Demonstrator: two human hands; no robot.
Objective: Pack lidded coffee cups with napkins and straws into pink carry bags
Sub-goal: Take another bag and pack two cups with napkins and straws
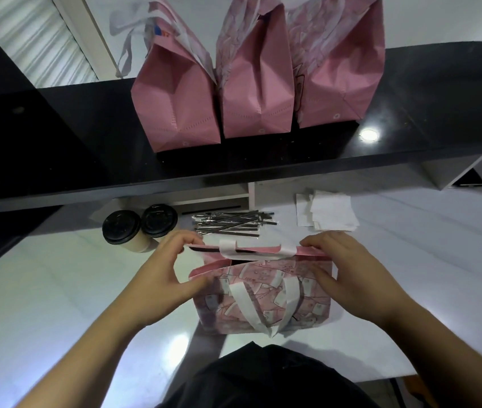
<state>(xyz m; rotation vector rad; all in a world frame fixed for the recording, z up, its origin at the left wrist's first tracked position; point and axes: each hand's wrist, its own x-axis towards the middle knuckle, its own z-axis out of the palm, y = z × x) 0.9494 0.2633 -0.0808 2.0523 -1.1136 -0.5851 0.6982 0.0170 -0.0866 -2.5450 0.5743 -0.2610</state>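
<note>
A: Entry, hands first. Our left hand (164, 270) pinches the left end of the pink carry bag (263, 298), fingers on the far rim and thumb on the near panel. Our right hand (343, 270) pinches the right end the same way. The bag stands on the white counter (57, 290) just in front of us, its mouth only partly parted.

B: Step in hand?

A: We judge it as opening a fresh bag; we cannot see anything inside it. The next move calls for spreading the rims wide and squaring the base so a cup fits upright, then freeing one hand to reach.

B: Counts, outward.

A: One bag in hand. Two lidded coffee cups (138, 228), black lids, touching each other, near the left hand. One loose pile of wrapped straws (234, 223) beyond the bag; too tangled for us to count. One small stack of white napkins (329, 212) toward the right; sheets not countable. Three pink bags (257, 83) stand side by side on the raised black shelf (86, 148), well apart from the hands; contents hidden.
</note>
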